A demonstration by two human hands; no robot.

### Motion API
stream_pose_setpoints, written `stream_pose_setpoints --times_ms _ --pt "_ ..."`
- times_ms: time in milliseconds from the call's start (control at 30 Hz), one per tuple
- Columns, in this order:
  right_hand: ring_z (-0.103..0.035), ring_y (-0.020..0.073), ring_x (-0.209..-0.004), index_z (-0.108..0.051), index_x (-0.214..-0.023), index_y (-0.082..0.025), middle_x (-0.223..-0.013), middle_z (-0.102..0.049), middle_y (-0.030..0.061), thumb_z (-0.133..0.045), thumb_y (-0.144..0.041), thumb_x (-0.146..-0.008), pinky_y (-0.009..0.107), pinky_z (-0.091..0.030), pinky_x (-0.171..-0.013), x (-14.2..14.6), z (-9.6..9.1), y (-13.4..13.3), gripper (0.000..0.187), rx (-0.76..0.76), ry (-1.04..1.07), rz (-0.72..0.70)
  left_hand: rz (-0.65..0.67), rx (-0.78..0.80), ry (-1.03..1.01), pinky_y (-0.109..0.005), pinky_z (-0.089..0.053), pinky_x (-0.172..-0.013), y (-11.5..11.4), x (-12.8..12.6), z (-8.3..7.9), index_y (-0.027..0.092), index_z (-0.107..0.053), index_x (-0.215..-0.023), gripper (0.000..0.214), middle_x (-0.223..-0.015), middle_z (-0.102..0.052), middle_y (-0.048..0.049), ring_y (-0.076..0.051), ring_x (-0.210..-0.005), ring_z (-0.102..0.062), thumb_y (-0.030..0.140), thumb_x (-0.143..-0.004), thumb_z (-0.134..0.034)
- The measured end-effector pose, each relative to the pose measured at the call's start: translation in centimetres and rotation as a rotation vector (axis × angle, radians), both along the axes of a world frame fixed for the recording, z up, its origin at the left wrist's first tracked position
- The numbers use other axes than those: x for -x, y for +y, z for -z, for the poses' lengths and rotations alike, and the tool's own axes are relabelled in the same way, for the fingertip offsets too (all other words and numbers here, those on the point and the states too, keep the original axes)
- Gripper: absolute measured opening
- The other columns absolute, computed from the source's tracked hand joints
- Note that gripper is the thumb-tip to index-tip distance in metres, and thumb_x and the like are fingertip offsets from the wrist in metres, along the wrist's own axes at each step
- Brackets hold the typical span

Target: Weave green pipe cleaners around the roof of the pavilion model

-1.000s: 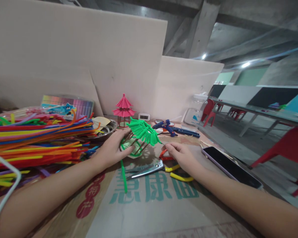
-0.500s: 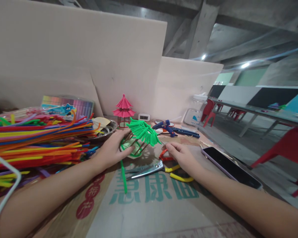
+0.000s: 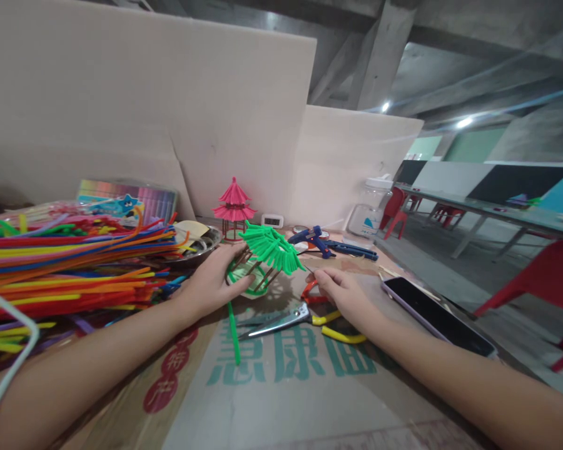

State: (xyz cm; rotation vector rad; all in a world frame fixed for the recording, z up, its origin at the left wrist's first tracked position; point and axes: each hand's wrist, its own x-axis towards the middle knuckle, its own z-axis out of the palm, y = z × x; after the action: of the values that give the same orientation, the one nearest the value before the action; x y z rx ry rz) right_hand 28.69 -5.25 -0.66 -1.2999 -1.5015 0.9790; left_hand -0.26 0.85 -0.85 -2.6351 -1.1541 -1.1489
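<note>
A small green pavilion model made of pipe cleaners and thin sticks leans tilted on the cardboard sheet. My left hand is wrapped round its base and holds it. My right hand lies just right of the model's roof edge, fingers curled in a pinch over the orange and yellow handles of the pliers; what it pinches is too small to name. A loose green pipe cleaner lies below the model.
A big heap of coloured pipe cleaners fills the left. A pink finished pavilion, a metal dish, a marker box, a blue glue gun, a jar and a phone surround the work spot. White boards stand behind.
Almost nothing differs. My right hand has shifted very slightly near the roof edge; the left hand and the model stay where they were.
</note>
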Motion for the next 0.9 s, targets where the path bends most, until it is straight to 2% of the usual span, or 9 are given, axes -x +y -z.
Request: stream_pose_setpoints --times_ms 67,167,367,467,633,900 --pt "-0.059 0.0162 -0.061 -0.071 -0.087 -0.016 -0.067 -0.057 0.0003 -0.058 -0.063 -0.085 0.027 -0.051 -0.056 0.00 -0.06 -0.03 0.048 -0.035 -0.050 0.021 -0.020 0.025 -0.017 -0.047 -0.047 -0.107 0.07 0.05 0.05 0.011 -0.055 -0.132 0.057 -0.129 -0.062 -0.0170 -0.033 -0.119 -0.060 0.049 -0.090 -0.056" --pt "-0.064 0.0180 -0.066 -0.070 -0.089 -0.017 -0.075 -0.064 0.0031 -0.057 -0.061 -0.087 0.028 -0.052 -0.058 0.04 -0.06 -0.05 0.047 -0.002 -0.034 -0.005 -0.034 0.052 -0.024 -0.046 -0.048 -0.106 0.14 0.11 0.10 0.011 -0.055 -0.132 0.056 -0.127 -0.063 -0.0160 -0.031 -0.118 -0.061 0.048 -0.090 -0.056" --pt "-0.066 0.0204 -0.071 -0.070 -0.085 -0.016 -0.080 -0.069 0.0065 -0.054 -0.061 -0.088 0.031 -0.053 -0.064 0.04 -0.07 -0.03 0.048 -0.035 -0.068 -0.043 -0.010 -0.006 0.014 -0.046 -0.046 -0.108 0.00 0.28 0.23 0.010 -0.052 -0.135 0.058 -0.130 -0.061 -0.0171 -0.032 -0.121 -0.059 0.049 -0.092 -0.056" --pt "-0.066 0.0205 -0.071 -0.070 -0.083 -0.015 -0.078 -0.069 0.0064 -0.054 -0.060 -0.088 0.030 -0.052 -0.064 0.06 -0.20 -0.10 0.048 -0.063 -0.095 -0.041 0.004 -0.033 0.031 -0.046 -0.046 -0.108 -0.12 0.26 0.17 0.011 -0.051 -0.137 0.058 -0.132 -0.061 -0.0168 -0.032 -0.122 -0.058 0.049 -0.092 -0.056" --pt "-0.064 0.0195 -0.068 -0.069 -0.082 -0.016 -0.077 -0.068 0.0050 -0.055 -0.058 -0.086 0.029 -0.050 -0.060 0.27 -0.51 -0.33 0.044 -0.013 -0.079 -0.040 0.011 -0.056 0.039 -0.045 -0.047 -0.108 -0.22 0.01 -0.05 0.013 -0.050 -0.137 0.057 -0.133 -0.061 -0.0159 -0.031 -0.122 -0.059 0.048 -0.092 -0.056" --pt "-0.062 0.0188 -0.068 -0.068 -0.078 -0.017 -0.074 -0.066 0.0042 -0.052 -0.052 -0.088 0.028 -0.049 -0.062 0.17 -0.42 -0.08 0.040 -0.064 -0.128 -0.058 0.017 -0.052 0.043 -0.043 -0.047 -0.106 -0.48 0.05 -0.28 0.013 -0.051 -0.136 0.056 -0.131 -0.061 -0.0155 -0.030 -0.120 -0.059 0.047 -0.092 -0.057"
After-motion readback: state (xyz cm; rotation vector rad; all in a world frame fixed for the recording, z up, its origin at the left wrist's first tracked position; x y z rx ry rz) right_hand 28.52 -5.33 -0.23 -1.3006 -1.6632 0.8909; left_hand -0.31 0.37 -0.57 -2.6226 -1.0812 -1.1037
